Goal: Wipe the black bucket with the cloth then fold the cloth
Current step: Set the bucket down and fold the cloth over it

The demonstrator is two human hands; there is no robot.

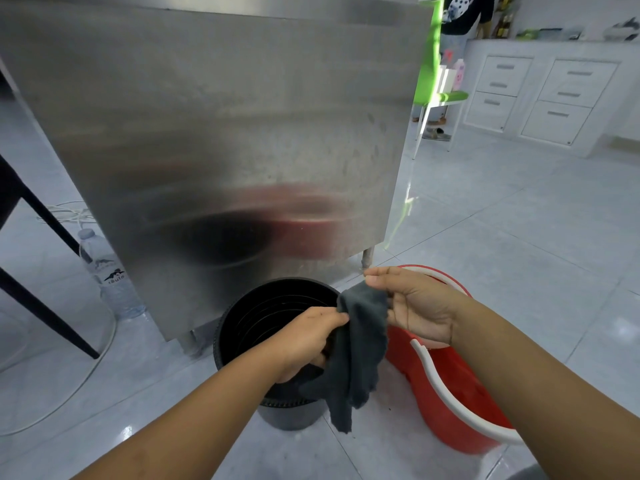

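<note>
A black bucket [263, 317] stands upright on the tiled floor in front of a steel cabinet. Over its right rim hangs a dark grey cloth [353, 355], held up by both hands. My left hand [308, 337] grips the cloth's left edge above the bucket's opening. My right hand [412, 303] pinches the cloth's top right corner between thumb and fingers. The cloth droops down past the bucket's near rim and hides part of it.
A red bucket [450, 393] with a white handle lies tilted just right of the black one. The steel cabinet [221, 133] rises directly behind. A water bottle [110, 275], black table legs and a white cable are at left. Open tiled floor stretches right toward white drawers.
</note>
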